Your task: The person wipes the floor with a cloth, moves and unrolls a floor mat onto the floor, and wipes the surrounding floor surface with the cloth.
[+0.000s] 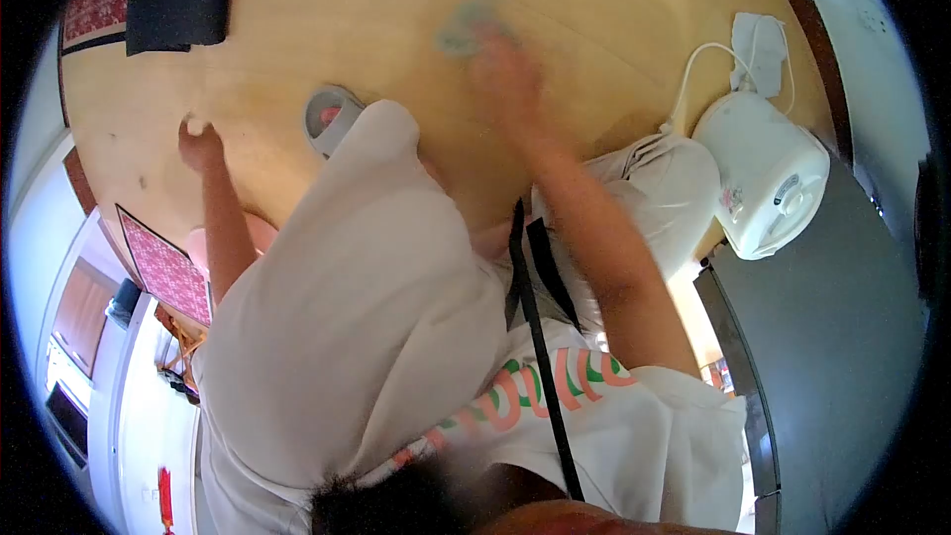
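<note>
My right hand (507,79) is stretched forward, low over the pale wooden surface (347,10), and blurred by motion. Under its fingers is a blurred grey-green cloth (468,28), which it appears to grip. Off to the left, my left hand (201,147) rests at the same surface with thumb and fingers curled apart, and pale wood seems to show between them. Nearest to it on the right is a small grey container (322,111) with something pink inside, partly hidden by my white-clothed knee (386,129).
At the right stands a white appliance (763,173) with a cord, near a white sheet (758,50). A dark folded mat (178,0) lies at the upper left. A red-patterned panel (163,263) sits at the lower left, and a dark grey surface (832,337) extends at the right.
</note>
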Demonstrator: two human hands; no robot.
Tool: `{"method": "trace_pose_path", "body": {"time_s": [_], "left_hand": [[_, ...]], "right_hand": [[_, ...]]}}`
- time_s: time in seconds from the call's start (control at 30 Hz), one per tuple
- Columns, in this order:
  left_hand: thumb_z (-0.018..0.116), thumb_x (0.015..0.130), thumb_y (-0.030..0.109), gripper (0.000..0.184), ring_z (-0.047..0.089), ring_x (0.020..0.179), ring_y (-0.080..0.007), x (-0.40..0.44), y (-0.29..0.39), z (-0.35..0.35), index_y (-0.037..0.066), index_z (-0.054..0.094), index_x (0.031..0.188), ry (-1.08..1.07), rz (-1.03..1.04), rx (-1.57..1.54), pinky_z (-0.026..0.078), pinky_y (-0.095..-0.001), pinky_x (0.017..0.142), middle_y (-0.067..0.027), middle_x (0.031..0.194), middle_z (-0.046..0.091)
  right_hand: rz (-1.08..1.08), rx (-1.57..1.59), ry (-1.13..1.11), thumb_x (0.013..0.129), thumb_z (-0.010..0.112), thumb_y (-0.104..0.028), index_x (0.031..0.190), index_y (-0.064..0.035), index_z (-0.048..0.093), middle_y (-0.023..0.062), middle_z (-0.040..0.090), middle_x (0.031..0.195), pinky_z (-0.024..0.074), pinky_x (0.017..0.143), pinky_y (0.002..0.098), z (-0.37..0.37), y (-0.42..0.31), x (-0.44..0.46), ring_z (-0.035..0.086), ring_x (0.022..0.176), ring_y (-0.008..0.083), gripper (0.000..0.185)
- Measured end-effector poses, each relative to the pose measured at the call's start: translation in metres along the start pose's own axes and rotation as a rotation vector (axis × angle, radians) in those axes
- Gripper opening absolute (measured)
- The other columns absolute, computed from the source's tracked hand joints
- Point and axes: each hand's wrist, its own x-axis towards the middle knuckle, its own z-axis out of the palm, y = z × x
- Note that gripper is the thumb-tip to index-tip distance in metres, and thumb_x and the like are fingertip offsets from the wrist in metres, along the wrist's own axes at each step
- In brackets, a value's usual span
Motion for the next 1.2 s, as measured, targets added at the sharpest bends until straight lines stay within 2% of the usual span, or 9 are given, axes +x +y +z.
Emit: {"method": "trace_pose_path", "body": {"time_s": [0.07,0.23,0.4,0.73,0.83,0.93,1.03,1.13,1.2], "left_hand": [[0.078,0.074,0.038,0.071,0.054,0.118,-0.0388,0.018,-0.045,0.017,0.007,0.051,0.132,-0.165,-0.327,0.332,0.048,-0.0509,0.093,-0.0218,0.124,0.06],[0.08,0.074,0.032,0.055,0.056,0.109,-0.0356,-0.046,0.058,-0.015,0.007,0.061,0.119,0.374,0.406,0.082,0.046,-0.0469,0.09,-0.0175,0.113,0.063],[0.067,0.086,0.013,0.025,0.058,0.099,-0.0283,-0.114,0.21,-0.017,0.005,0.065,0.109,-0.21,0.573,-0.627,0.046,-0.0384,0.089,-0.0121,0.108,0.062],[0.075,0.076,0.02,0.024,0.057,0.096,-0.0297,-0.195,0.283,0.055,0.012,0.064,0.096,-0.448,1.33,-0.291,0.047,-0.0429,0.083,-0.0051,0.098,0.061],[0.07,0.079,0.015,0.018,0.058,0.092,-0.0312,-0.162,0.251,0.07,0.012,0.065,0.095,-0.377,1.207,-0.381,0.048,-0.0428,0.082,-0.0065,0.096,0.062],[0.065,0.083,0.008,0.013,0.063,0.087,-0.0222,-0.12,0.194,0.037,0.008,0.067,0.096,-0.373,0.413,-0.96,0.05,-0.0333,0.08,-0.007,0.092,0.067],[0.064,0.086,0.004,0.016,0.065,0.088,-0.0185,-0.059,0.099,0.014,0.002,0.068,0.101,0.206,0.244,-0.687,0.053,-0.0315,0.081,-0.0085,0.096,0.069],[0.074,0.082,0.018,0.048,0.065,0.104,-0.0307,0.011,-0.07,0.04,-0.001,0.06,0.125,0.23,-0.017,0.047,0.052,-0.0396,0.09,-0.019,0.12,0.065],[0.077,0.079,0.023,0.068,0.061,0.113,-0.0349,0.006,-0.069,0.027,0.0,0.048,0.136,0.227,-0.195,-0.132,0.05,-0.0427,0.094,-0.0201,0.124,0.062]], "right_hand": [[-0.205,0.057,0.093,0.084,0.061,-0.018,0.128,-0.0132,0.06,0.0155,0.062,0.124,0.0481,0.094,0.0432,0.036,-0.007,-0.014,0.06,0.11,0.0359,0.045],[0.024,0.106,-0.1,0.085,0.057,-0.015,0.127,-0.0107,0.061,0.0143,0.057,0.134,0.0498,0.09,0.0402,0.029,-0.023,-0.012,0.063,0.107,0.0292,0.043],[0.119,0.145,0.272,0.089,0.055,-0.019,0.122,0.0001,0.062,0.0168,0.065,0.115,0.0479,0.089,0.0341,-0.047,0.003,-0.013,0.061,0.102,0.0242,0.039],[0.51,0.375,0.777,0.087,0.053,-0.013,0.119,0.004,0.06,0.014,0.067,0.107,0.0484,0.08,0.0331,-0.084,0.081,-0.016,0.062,0.094,0.0242,0.038],[0.142,0.163,0.756,0.09,0.052,-0.016,0.124,0.0026,0.058,0.0209,0.066,0.11,0.0491,0.079,0.0365,-0.057,0.121,-0.015,0.064,0.092,0.0299,0.04],[0.311,0.196,0.494,0.092,0.053,-0.019,0.131,-0.0022,0.055,0.0222,0.063,0.12,0.0501,0.081,0.0402,-0.033,0.049,-0.016,0.065,0.097,0.0326,0.042],[-0.022,-0.063,0.358,0.089,0.055,-0.013,0.135,-0.0075,0.053,0.0139,0.059,0.131,0.0476,0.091,0.0395,0.021,0.029,-0.017,0.061,0.106,0.0256,0.046],[-0.119,0.008,0.22,0.088,0.056,-0.012,0.129,-0.0109,0.058,0.0094,0.06,0.13,0.0476,0.095,0.0389,0.068,-0.027,-0.016,0.06,0.111,0.0277,0.041],[-0.128,0.158,0.095,0.087,0.056,-0.012,0.125,-0.0112,0.061,0.0085,0.062,0.127,0.048,0.096,0.0389,0.08,-0.053,-0.011,0.061,0.113,0.0292,0.038]]}}
